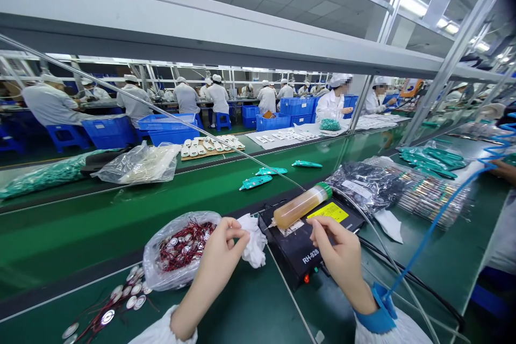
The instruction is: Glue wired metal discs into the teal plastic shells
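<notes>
My left hand (223, 250) is closed in a pinch, thumb against fingertips, next to a crumpled white tissue (253, 242); what it pinches is too small to name. Just left of it lies an open plastic bag (177, 247) of small round metal discs with red wires. My right hand (338, 255) is closed in a pinch over a black box labelled RH-928 (302, 250) with a yellow sticker. A syringe of amber fluid (300, 205) with a green cap lies on that box, its tip toward my hands. A blue wrist strap (379, 309) with a coiled blue cord sits on my right wrist.
Loose wired discs (116, 301) lie at the near left. A green conveyor belt (161, 193) carries teal parts (255, 181). Bags of components (371, 185) sit at right. Clear bags (137, 164), blue crates (169, 126) and several seated people in white are beyond.
</notes>
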A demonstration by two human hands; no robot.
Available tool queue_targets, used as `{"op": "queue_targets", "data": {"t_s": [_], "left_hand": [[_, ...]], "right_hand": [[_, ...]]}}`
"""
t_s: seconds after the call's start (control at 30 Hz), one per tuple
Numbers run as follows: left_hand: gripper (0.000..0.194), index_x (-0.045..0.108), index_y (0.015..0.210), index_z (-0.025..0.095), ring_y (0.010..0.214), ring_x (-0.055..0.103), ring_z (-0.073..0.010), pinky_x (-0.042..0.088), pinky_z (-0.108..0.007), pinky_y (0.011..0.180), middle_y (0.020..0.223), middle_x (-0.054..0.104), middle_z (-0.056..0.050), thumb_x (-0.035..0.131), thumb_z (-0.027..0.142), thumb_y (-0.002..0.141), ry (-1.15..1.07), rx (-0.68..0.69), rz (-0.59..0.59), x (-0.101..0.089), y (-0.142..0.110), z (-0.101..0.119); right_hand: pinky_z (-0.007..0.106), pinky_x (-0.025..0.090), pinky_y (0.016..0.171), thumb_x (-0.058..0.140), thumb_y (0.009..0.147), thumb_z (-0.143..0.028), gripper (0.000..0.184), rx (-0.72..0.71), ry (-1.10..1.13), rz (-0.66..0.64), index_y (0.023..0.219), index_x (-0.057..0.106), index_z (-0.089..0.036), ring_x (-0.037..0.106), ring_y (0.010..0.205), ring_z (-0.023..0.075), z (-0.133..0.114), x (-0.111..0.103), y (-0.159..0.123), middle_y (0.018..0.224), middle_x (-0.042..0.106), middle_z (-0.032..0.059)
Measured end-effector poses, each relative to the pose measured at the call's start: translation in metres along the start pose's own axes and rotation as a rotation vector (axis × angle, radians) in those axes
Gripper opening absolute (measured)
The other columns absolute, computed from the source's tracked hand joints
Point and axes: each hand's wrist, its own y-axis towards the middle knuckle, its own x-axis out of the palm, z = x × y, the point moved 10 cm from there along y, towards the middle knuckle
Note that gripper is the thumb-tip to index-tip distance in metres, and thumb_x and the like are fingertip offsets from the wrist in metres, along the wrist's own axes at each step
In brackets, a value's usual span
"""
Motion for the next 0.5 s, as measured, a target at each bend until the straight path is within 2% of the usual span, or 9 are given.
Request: {"op": "queue_targets", "data": {"t_s": [0.1, 0.23, 0.37, 0.43, 0.5], "left_hand": [[0.015, 0.04, 0.081, 0.024, 0.066, 0.063, -0.0185, 0.04, -0.027, 0.058, 0.078, 0.071, -0.002, 0.051, 0.032, 0.076, 0.138, 0.053, 0.019, -0.006, 0.004, 0.013], [0.008, 0.045, 0.081, 0.024, 0.083, 0.063, -0.0235, 0.041, -0.031, 0.068, 0.083, 0.07, -0.002, 0.052, 0.02, 0.078, 0.387, 0.065, -0.013, 0.004, 0.003, 0.012], [0.013, 0.059, 0.074, 0.022, 0.085, 0.062, -0.0301, 0.042, -0.038, 0.073, 0.079, 0.067, -0.005, 0.058, 0.009, 0.069, 0.597, 0.036, -0.134, 0.014, -0.018, 0.0], [0.012, 0.062, 0.078, 0.022, 0.089, 0.061, -0.0295, 0.044, -0.04, 0.076, 0.085, 0.067, -0.005, 0.057, 0.012, 0.072, 0.641, 0.055, -0.181, 0.01, -0.033, -0.002], [0.011, 0.061, 0.085, 0.024, 0.095, 0.061, -0.0273, 0.046, -0.04, 0.081, 0.095, 0.066, -0.005, 0.054, 0.018, 0.078, 0.678, 0.114, -0.187, -0.002, -0.049, -0.001]], "right_hand": [[0.025, 0.049, 0.055, 0.051, 0.088, -0.029, 0.019, 0.001, -0.001, 0.003, 0.082, 0.066, -0.02, 0.058, 0.054, 0.0145, 0.0, 0.0, 0.0, 0.062, 0.062, 0.001], [0.024, 0.049, 0.055, 0.051, 0.088, -0.027, 0.017, 0.001, -0.003, 0.014, 0.083, 0.066, -0.02, 0.058, 0.053, 0.0133, 0.003, 0.001, 0.001, 0.062, 0.062, -0.0003], [0.024, 0.049, 0.054, 0.05, 0.089, -0.027, 0.018, -0.004, -0.003, 0.024, 0.082, 0.065, -0.02, 0.057, 0.051, 0.0127, 0.005, 0.0, 0.001, 0.059, 0.06, -0.0014], [0.024, 0.049, 0.053, 0.05, 0.088, -0.027, 0.018, -0.006, -0.002, 0.024, 0.082, 0.065, -0.02, 0.057, 0.051, 0.0128, 0.005, -0.001, 0.001, 0.06, 0.061, -0.0013], [0.024, 0.049, 0.053, 0.05, 0.088, -0.027, 0.018, -0.007, 0.0, 0.02, 0.082, 0.066, -0.02, 0.057, 0.051, 0.0129, 0.004, -0.002, 0.0, 0.06, 0.061, -0.0011]]}}
